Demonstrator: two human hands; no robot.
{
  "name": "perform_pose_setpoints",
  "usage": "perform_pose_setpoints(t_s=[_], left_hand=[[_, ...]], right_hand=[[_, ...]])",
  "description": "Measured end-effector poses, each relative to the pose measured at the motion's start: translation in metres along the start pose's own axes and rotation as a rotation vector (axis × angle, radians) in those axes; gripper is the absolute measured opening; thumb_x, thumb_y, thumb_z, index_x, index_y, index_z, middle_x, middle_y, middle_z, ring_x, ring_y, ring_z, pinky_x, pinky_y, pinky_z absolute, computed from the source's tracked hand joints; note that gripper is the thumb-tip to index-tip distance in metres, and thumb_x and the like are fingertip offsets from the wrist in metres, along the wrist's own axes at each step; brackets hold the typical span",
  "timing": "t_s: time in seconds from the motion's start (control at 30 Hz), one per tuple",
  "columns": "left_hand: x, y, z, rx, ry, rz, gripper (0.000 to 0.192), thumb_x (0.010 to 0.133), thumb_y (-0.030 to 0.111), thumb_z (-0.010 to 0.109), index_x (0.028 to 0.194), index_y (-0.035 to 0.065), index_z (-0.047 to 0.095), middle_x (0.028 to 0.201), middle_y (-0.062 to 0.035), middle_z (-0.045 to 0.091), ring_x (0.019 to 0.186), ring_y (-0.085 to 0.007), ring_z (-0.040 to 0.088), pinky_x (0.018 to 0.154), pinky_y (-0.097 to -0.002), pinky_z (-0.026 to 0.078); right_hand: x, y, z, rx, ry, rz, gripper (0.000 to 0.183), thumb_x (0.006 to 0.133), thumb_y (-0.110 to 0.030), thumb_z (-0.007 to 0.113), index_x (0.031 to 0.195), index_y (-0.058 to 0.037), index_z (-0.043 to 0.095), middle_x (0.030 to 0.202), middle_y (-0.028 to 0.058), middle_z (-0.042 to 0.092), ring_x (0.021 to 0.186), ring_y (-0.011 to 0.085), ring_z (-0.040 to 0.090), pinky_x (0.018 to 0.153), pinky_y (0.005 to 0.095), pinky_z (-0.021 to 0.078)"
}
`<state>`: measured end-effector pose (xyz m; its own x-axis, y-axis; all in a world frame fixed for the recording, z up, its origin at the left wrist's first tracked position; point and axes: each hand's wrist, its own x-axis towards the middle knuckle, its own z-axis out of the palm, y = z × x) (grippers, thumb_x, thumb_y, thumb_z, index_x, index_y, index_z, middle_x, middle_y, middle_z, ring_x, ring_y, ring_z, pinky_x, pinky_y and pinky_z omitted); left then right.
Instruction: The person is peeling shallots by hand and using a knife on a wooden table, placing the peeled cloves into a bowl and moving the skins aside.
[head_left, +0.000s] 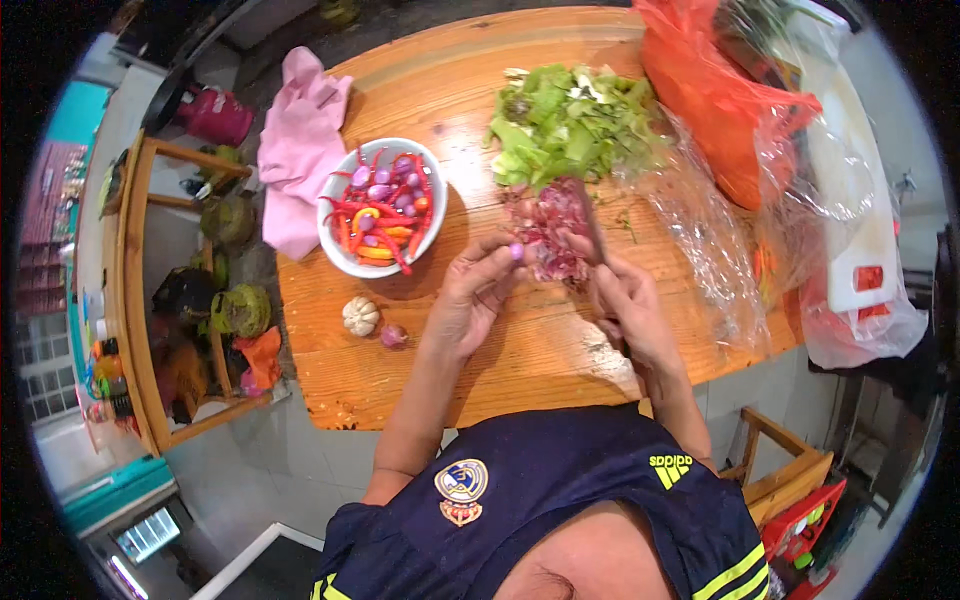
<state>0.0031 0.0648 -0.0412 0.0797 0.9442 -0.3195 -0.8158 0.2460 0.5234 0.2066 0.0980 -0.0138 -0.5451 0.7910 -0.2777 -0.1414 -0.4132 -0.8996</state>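
Observation:
Over the wooden table my left hand (478, 289) pinches a small peeled shallot (517, 251) between thumb and fingertips. My right hand (628, 300) grips a knife, whose dark blade (592, 221) points away from me, slightly blurred. Beneath and beyond the hands lies a heap of reddish shallot skins (551, 225), touching a pile of green leafy trimmings (574, 120). To the left stands a white bowl (439, 225) with red and orange chillies and peeled shallots. A garlic bulb (361, 316) and an unpeeled shallot (393, 335) rest on the table near my left forearm.
A pink cloth (300, 165) hangs over the left table edge. At the right are a red plastic bag (720, 112), crumpled clear plastic (712, 247) and a white cutting board (862, 225). A wooden frame (142, 300) stands left of the table (352, 382), with gas cylinders behind it.

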Motion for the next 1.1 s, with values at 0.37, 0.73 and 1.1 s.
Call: perform_pose_setpoints(t_s=[0.37,0.73,1.1], left_hand=[[-0.019,0.081,0.002,0.528,0.298,0.596,0.025,0.085,0.010,0.059,0.108,0.0002,0.056,0.089,-0.0018,0.062,0.066,-0.0043,0.050,0.057,-0.0160,0.038],[-0.014,0.040,0.051,-0.029,0.006,0.315,0.052,0.095,0.035,0.028,0.130,-0.0034,0.034,0.128,-0.0166,0.044,0.120,-0.0236,0.041,0.105,-0.0351,0.030],[0.005,-0.026,0.048,0.062,-0.163,0.191,0.067,0.093,0.052,0.020,0.134,0.0005,0.028,0.129,-0.0151,0.041,0.119,-0.0223,0.040,0.104,-0.0369,0.027]], right_hand=[[0.018,-0.007,-0.012,-0.813,0.402,-0.270,0.013,0.079,-0.011,0.065,0.084,-0.0004,0.061,0.054,0.0017,0.047,0.050,0.0063,0.040,0.045,0.0247,0.0323],[0.007,-0.013,0.012,-0.214,0.306,-0.180,0.024,0.074,-0.011,0.072,0.093,-0.0035,0.059,0.068,-0.0028,0.055,0.057,0.0026,0.045,0.049,0.0188,0.0342],[0.014,0.008,0.017,-0.333,0.247,-0.144,0.027,0.074,-0.017,0.073,0.094,-0.0039,0.061,0.068,-0.0032,0.055,0.059,0.0028,0.045,0.052,0.0194,0.0366]])
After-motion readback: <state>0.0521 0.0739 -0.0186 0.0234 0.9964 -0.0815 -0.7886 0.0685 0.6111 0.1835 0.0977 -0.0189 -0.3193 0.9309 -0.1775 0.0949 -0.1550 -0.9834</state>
